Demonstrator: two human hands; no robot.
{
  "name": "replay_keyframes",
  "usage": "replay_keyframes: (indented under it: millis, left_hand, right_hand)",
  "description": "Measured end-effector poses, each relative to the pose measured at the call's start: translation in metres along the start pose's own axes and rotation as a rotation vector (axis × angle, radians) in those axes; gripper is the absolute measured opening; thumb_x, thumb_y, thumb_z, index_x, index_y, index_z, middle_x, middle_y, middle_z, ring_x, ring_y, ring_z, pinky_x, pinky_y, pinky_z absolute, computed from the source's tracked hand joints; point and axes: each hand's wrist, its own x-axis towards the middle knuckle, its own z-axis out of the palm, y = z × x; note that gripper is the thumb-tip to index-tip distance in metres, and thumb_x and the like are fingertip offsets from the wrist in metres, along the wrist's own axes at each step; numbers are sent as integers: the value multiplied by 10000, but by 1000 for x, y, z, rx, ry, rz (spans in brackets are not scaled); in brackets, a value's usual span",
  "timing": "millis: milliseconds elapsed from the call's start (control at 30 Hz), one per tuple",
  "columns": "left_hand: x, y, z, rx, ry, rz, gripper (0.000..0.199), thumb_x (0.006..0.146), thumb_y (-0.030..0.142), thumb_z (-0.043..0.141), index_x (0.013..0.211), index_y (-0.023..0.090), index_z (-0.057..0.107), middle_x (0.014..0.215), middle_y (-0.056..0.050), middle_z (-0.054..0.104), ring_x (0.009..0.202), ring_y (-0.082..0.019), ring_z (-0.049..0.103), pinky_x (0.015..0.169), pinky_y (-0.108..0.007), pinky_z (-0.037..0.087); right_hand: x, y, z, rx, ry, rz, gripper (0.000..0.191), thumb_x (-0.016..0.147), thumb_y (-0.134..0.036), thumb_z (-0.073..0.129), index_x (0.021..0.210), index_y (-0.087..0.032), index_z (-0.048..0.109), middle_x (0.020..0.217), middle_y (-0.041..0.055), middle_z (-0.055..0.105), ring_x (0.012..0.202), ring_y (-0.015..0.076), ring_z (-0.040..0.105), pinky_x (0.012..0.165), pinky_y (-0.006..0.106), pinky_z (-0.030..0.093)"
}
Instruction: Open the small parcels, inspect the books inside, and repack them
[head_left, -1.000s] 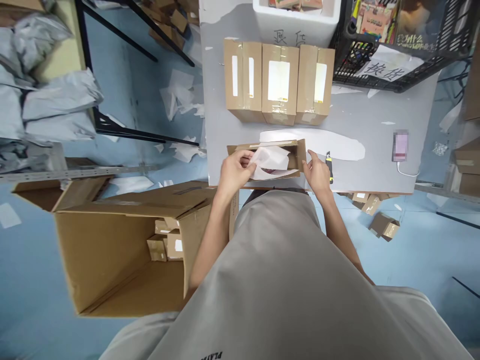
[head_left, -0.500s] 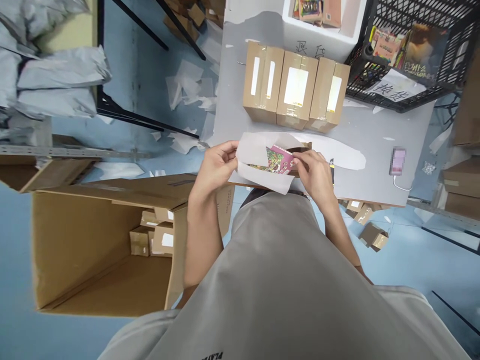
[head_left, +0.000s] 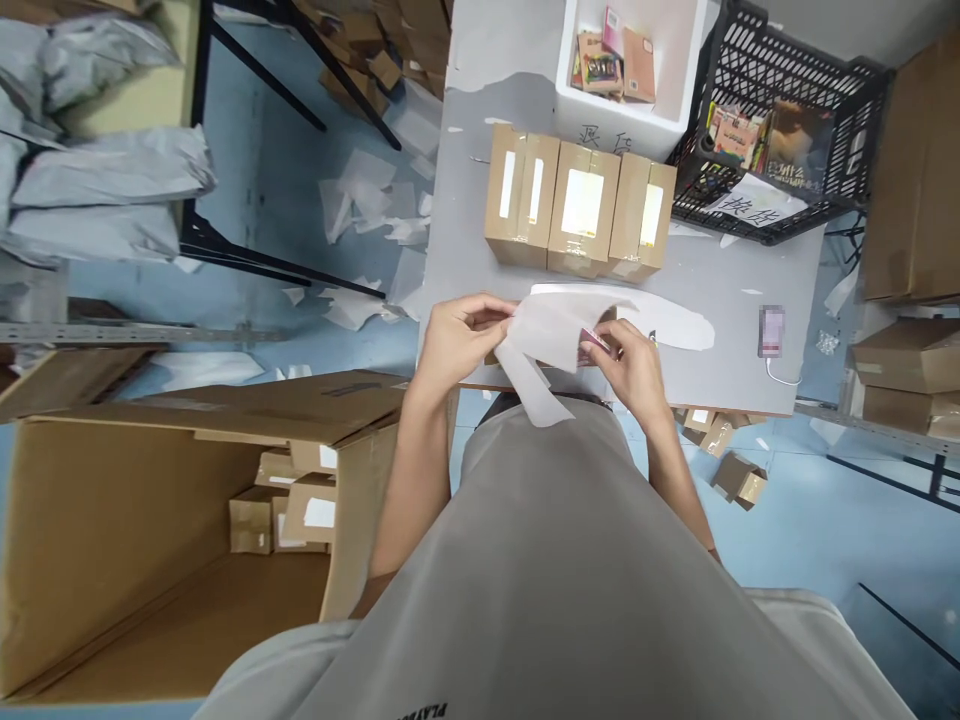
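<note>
My left hand (head_left: 466, 342) is closed on the left edge of a torn sheet of thin white paper (head_left: 553, 325). The paper lies over a small pink booklet (head_left: 587, 347), and a loose strip hangs down toward my shirt. My right hand (head_left: 632, 362) pinches the booklet's right end, the only part that shows. Both are held just above the front edge of the grey table (head_left: 705, 385). Behind my hands a white sheet (head_left: 686, 322) lies flat on the tabletop.
Three taped cartons (head_left: 583, 205) stand behind the paper. Further back are a white foam box (head_left: 679, 85) and a black crate (head_left: 851, 150), both with booklets. A phone (head_left: 771, 332) lies at right. A large open carton (head_left: 112, 520) stands at lower left.
The paper has swung over the booklet, covering its colourful front, which showed half a second ago. My left hand has shifted right. The camera view has also tilted slightly.
</note>
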Motion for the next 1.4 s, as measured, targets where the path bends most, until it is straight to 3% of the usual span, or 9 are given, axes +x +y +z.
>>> replay_keyframes:
  millis: [167, 367, 500, 633, 800, 967, 1067, 1267, 1400]
  left_hand:
    - [11, -18, -5, 103, 180, -6, 200, 905, 391, 813, 1011, 225, 777, 1052, -39, 839, 855, -180, 807, 743, -253, 646]
    - [1, -9, 16, 309, 336, 64, 293, 940, 128, 587, 932, 248, 853, 1174, -45, 845, 1161, -220, 808, 847, -286, 651]
    - [-6, -6, 33, 365, 254, 46, 375, 957, 90, 538, 920, 237, 881, 1129, -53, 855, 1102, -220, 812, 935, -332, 652]
    - [-10, -14, 36, 351, 23, -2, 384, 905, 95, 586, 1076, 219, 907, 1239, -79, 836, 1155, -250, 803, 1003, -354, 653]
    - [-16, -25, 37, 376, -275, -69, 592, 805, 199, 818, 1395, 244, 846, 1358, -88, 784, 1169, -277, 785, 1039, -359, 644]
    - [-8, -35, 45, 502, -133, -126, 204, 909, 305, 828, 1079, 261, 930, 959, -49, 814, 895, -261, 770, 889, -355, 610]
    - [4, -45, 53, 606, -153, -190, 154, 937, 286, 798, 1011, 269, 932, 890, -55, 838, 882, -300, 798, 879, -378, 597]
    - [32, -70, 73, 776, -132, -358, 284, 1033, 267, 692, 1233, 216, 887, 1194, -216, 876, 1214, -457, 818, 1080, -514, 602]
    - [31, -76, 67, 719, -162, -372, 348, 989, 201, 722, 1315, 212, 842, 1356, -229, 844, 1330, -464, 789, 1182, -550, 576]
  right_hand:
    - [-13, 26, -21, 109, 247, 82, 223, 1079, -479, 702, 1040, -265, 752, 985, 20, 723, 680, 179, 538, 737, 332, 520]
    - [-25, 48, -43, 329, 446, 130, 420, 996, -692, 795, 1012, -283, 702, 751, -48, 530, 651, 173, 467, 629, 306, 431]
    - [-31, 44, -47, 498, 297, 109, 502, 925, -759, 845, 987, -287, 689, 719, -61, 518, 622, 159, 456, 601, 301, 400]
    - [-29, 41, -35, 543, 142, 123, 537, 884, -778, 873, 948, -278, 691, 690, -66, 515, 618, 155, 456, 609, 299, 393]
    - [-22, 47, -22, 496, 162, 174, 556, 896, -810, 838, 952, -284, 664, 612, -103, 415, 566, 150, 394, 584, 293, 350]
    - [-22, 50, -33, 525, 162, 162, 544, 917, -800, 828, 987, -291, 650, 632, -98, 454, 554, 148, 404, 564, 292, 346]
    - [-21, 48, -39, 563, 169, 127, 551, 903, -796, 850, 982, -287, 654, 651, -88, 498, 560, 142, 422, 563, 287, 362]
    - [-6, 47, -17, 486, 72, 136, 567, 892, -826, 811, 973, -281, 675, 646, -82, 545, 579, 155, 487, 599, 284, 406]
    - [1, 48, 5, 325, 62, 153, 516, 956, -782, 739, 982, -268, 704, 679, -68, 600, 623, 159, 529, 649, 282, 423]
